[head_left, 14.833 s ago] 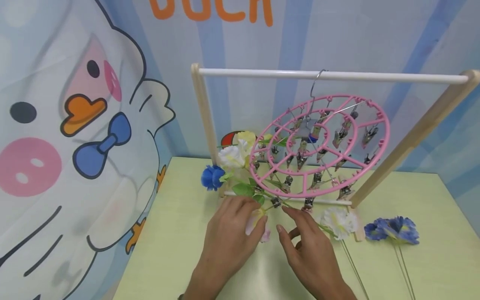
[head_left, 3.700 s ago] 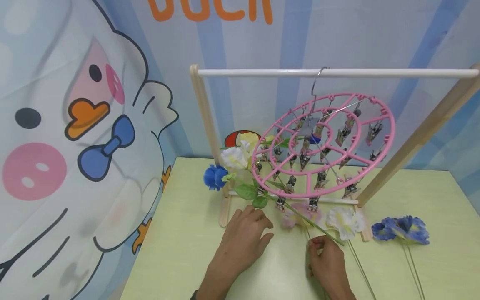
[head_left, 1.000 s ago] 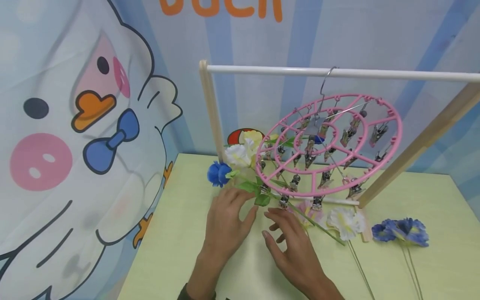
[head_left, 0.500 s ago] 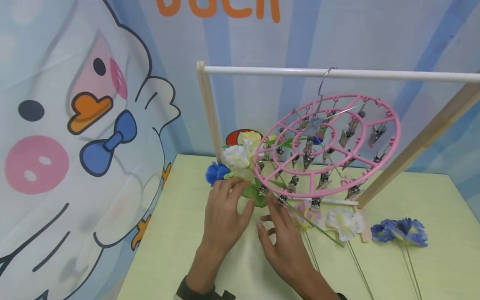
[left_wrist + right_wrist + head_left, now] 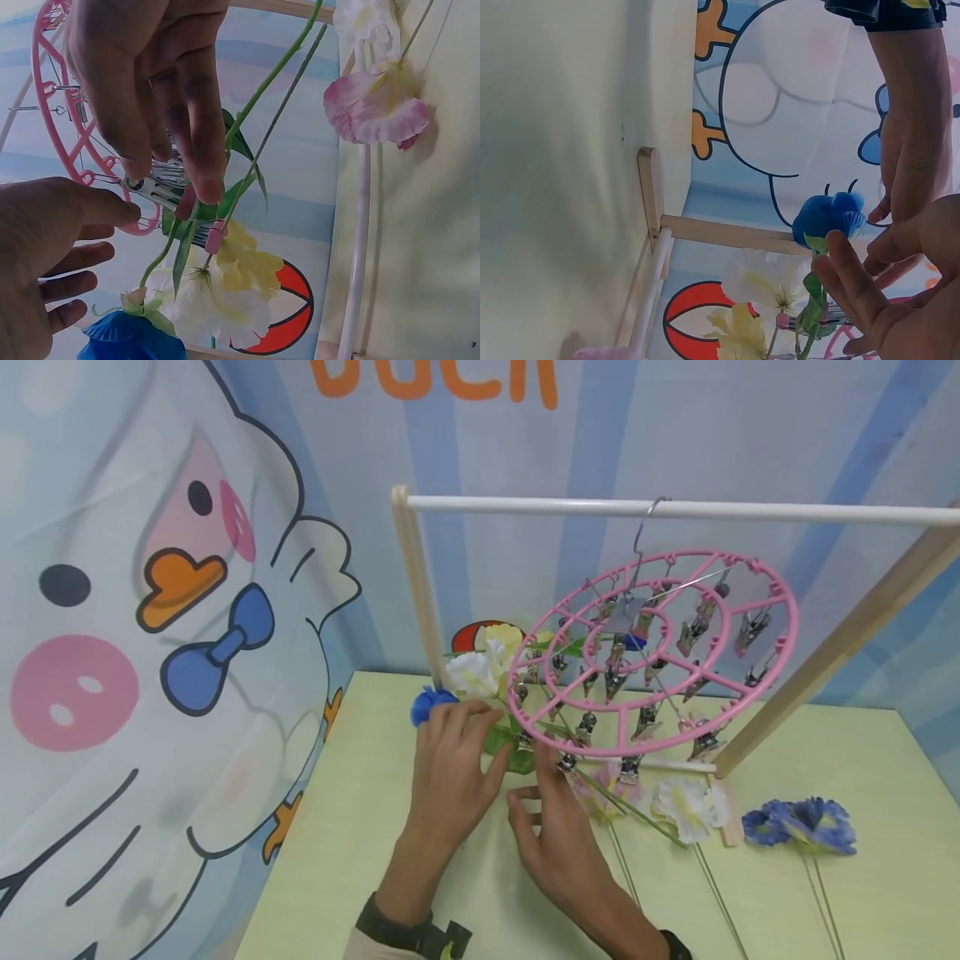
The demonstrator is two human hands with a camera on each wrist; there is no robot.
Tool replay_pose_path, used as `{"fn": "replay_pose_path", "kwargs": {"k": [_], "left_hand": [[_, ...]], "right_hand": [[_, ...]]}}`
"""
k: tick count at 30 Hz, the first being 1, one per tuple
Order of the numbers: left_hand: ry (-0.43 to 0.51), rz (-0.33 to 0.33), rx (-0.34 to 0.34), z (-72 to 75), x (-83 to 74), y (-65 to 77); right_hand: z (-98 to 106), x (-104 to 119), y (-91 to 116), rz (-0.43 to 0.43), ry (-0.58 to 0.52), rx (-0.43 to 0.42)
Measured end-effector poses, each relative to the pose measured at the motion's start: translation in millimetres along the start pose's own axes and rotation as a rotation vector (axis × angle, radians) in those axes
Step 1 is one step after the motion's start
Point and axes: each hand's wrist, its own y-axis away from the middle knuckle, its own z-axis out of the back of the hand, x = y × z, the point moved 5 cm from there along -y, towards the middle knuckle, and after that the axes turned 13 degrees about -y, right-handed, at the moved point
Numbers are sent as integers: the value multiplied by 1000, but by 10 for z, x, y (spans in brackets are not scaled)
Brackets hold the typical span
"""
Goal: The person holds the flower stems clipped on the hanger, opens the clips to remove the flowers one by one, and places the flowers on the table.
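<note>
A blue rose point(image 5: 135, 335) with green leaves hangs by its stem at the left rim of a pink round clip hanger point(image 5: 622, 750). At that stem is a metal clip point(image 5: 159, 192) with pink tips. My left hand point(image 5: 452, 768) reaches up beside the rose, fingers apart, one fingertip close to the clip in the left wrist view. From the other side my right hand point(image 5: 558, 835) extends its fingers, fingertips right at the clip and stem. White point(image 5: 757, 281) and yellow flowers point(image 5: 733, 330) hang just behind.
The hanger hooks onto the white bar point(image 5: 525, 506) of a wooden rack. Several metal clips dangle from it. On the pale green table point(image 5: 330, 860) lie a pink flower point(image 5: 611, 785), a white flower point(image 5: 690, 806) and purple-blue flowers point(image 5: 813, 822), stems towards me.
The right hand has let go of the pink flower's stem, leaving it on the table, and moved left to the blue rose's clip. The left hand has risen to the rose.
</note>
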Motion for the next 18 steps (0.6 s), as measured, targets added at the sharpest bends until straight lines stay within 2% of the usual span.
{"fn": "replay_pose_path", "kwargs": {"k": [12,18], "left_hand": [[-43,-7,100,-98,9,-46],[-61,-5,136,-128,9,-69]], "right_hand": [[105,-32,-151,-5,43,-61],[157,-67,-215,-79,77,-90]]}}
